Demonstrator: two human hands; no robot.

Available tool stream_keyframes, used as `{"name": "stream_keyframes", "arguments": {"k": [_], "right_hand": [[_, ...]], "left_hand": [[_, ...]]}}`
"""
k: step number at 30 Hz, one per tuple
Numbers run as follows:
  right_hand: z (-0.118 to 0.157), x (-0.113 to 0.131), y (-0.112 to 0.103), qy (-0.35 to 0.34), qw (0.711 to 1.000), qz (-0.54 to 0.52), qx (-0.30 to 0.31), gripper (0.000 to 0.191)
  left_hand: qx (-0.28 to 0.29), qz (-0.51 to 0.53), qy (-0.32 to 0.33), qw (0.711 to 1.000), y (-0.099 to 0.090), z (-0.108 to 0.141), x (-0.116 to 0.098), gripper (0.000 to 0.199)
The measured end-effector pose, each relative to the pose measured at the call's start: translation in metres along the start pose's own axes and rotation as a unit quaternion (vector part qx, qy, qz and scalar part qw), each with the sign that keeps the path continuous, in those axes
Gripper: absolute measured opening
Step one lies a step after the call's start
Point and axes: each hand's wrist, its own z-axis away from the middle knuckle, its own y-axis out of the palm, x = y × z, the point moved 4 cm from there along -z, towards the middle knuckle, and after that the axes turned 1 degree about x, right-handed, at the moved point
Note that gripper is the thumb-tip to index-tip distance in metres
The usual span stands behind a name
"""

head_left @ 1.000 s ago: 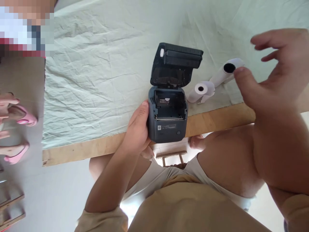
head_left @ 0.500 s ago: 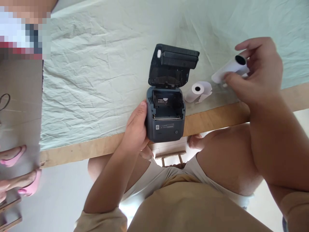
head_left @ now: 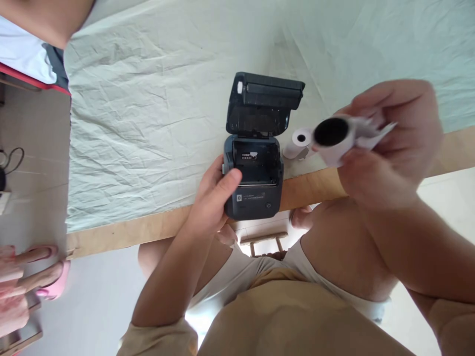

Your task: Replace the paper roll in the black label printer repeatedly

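Note:
A dark portable label printer (head_left: 253,200) is gripped at its left side by my left hand (head_left: 213,195), whose thumb rests over the front rim of the paper bay. Its lid (head_left: 263,101) stands open, tilted back, and no roll lies in the bay. My right hand (head_left: 393,133) is closed around a white paper roll (head_left: 339,152) with a wide dark core facing the printer; a loose paper end sticks out between the fingers. Behind that roll, beside the printer, a smaller paper roll (head_left: 293,148) with a narrow core rests on the cloth, partly hidden.
A pale green wrinkled cloth (head_left: 148,99) covers the table, leaving its wooden front edge (head_left: 126,235) bare. Another person's arm (head_left: 55,20) reaches in at upper left. Pink slippers (head_left: 59,282) on someone's feet and a black cable (head_left: 15,158) show at the left.
My right hand has brought the wide-core roll left and nearer, turning its core toward the printer. My left thumb has moved onto the bay's rim. The printer has barely shifted.

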Motion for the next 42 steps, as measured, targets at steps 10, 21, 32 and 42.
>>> {"name": "stream_keyframes", "arguments": {"k": [10,21,32,42], "right_hand": [[0.014,0.045,0.052,-0.158,0.977,0.123,0.079,0.033],[0.005,0.036,0.067,-0.161,0.957,0.22,0.095,0.024],[0.025,0.049,0.065,-0.246,0.955,0.129,0.102,0.011],[0.007,0.042,0.034,-0.175,0.957,0.232,0.005,0.033]], "left_hand": [[0.006,-0.03,0.006,1.0,0.0,0.004,-0.001,0.065],[0.009,-0.035,0.023,0.999,-0.003,0.002,0.001,0.061],[-0.002,0.003,0.062,0.998,-0.005,0.001,0.003,0.042],[0.003,-0.024,0.014,1.0,-0.007,0.001,0.0,0.057]]}}
